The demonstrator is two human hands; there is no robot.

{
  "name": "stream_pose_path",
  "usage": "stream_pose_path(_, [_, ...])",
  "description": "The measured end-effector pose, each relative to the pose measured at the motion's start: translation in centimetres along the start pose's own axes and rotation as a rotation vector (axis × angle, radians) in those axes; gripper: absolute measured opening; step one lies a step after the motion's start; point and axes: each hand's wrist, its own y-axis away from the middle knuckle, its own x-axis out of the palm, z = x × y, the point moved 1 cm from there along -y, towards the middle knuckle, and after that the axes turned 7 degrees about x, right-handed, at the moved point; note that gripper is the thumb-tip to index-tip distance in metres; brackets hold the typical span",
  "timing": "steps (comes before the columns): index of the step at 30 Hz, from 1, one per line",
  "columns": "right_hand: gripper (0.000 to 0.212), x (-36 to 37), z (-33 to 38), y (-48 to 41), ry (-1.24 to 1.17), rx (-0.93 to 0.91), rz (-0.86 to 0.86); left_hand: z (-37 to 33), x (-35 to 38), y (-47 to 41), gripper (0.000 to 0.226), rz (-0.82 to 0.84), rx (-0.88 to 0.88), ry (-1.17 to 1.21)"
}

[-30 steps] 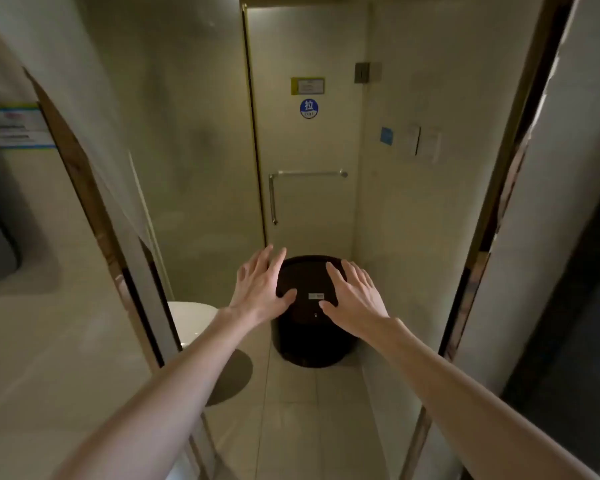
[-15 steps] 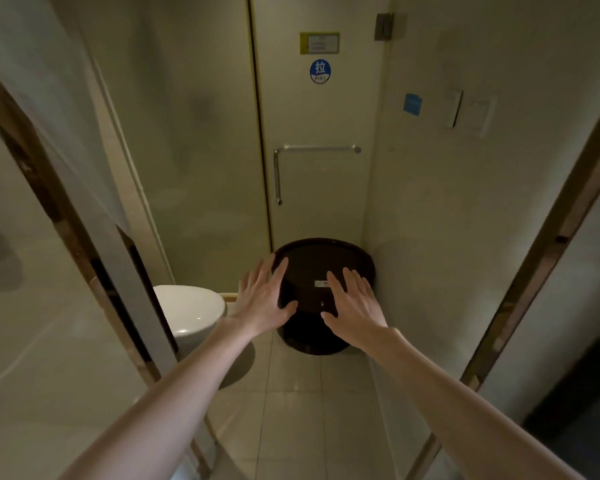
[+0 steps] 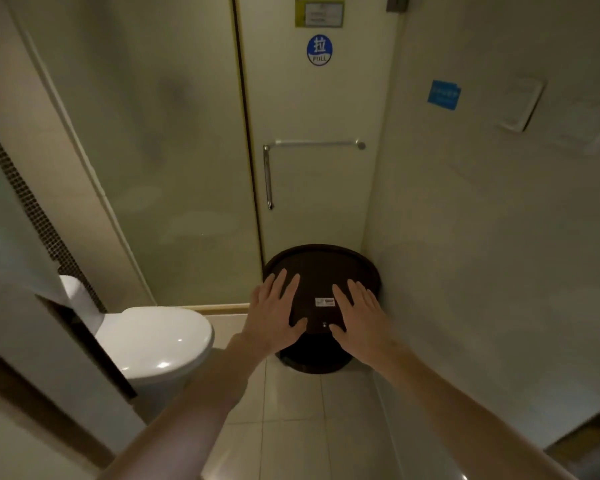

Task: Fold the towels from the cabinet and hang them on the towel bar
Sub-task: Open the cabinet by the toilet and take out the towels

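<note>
At the far left, a white toilet (image 3: pixel 160 337) stood with its lid down, beside a frosted glass panel (image 3: pixel 153 150).

The left hand (image 3: pixel 274 315) was extended forward, palm down. Its grip was unclenched, with fingers straight and spread, and it held nothing. The hand lay over the left edge of a dark round bin (image 3: pixel 321 268) that stood on the tiled floor (image 3: pixel 291 427) in the corner. Contact with the lid could not be confirmed.

Behind the bin was a glass door (image 3: pixel 319 209). The towel bar (image 3: pixel 317 144) was mounted horizontally on this door, well above both hands, and was bare. Its left end met a vertical handle (image 3: pixel 267 178). Higher on the door were a round blue sticker (image 3: pixel 319 50) reading "PULL" and a yellow-framed notice (image 3: pixel 319 13).

A small white label (image 3: pixel 325 301) sat on the bin lid, between the two hands.

The right hand (image 3: pixel 362 315) matched the left: palm down, fingers straight and spread, its grip slack and holding nothing, over the right side of the lid.

The right wall carried a blue sticker (image 3: pixel 443 94) and, further right, pale switch plates (image 3: pixel 522 105).
</note>
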Motion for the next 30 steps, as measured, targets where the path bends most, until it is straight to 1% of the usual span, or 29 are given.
stream_pose_path(5, [0.079, 1.7, -0.6, -4.3, 0.009, 0.025, 0.044, 1.8, 2.2, -4.1, 0.086, 0.030, 0.017, 0.019])
stream_pose_path(11, [0.078, 5.2, -1.8, -9.1, 0.038, 0.013, 0.109, 4.5, 6.3, -8.8, 0.087, 0.071, -0.011, 0.012])
stream_pose_path(22, [0.076, 11.7, -4.7, -20.7, 0.018, 0.000, 0.188, 9.4, 13.2, -17.9, 0.088, 0.160, -0.082, 0.010])
stream_pose_path(30, [0.075, 16.4, -6.0, -24.6, 0.037, -0.056, 0.240, 11.6, 17.6, -21.2, 0.086, 0.191, -0.120, 0.004])
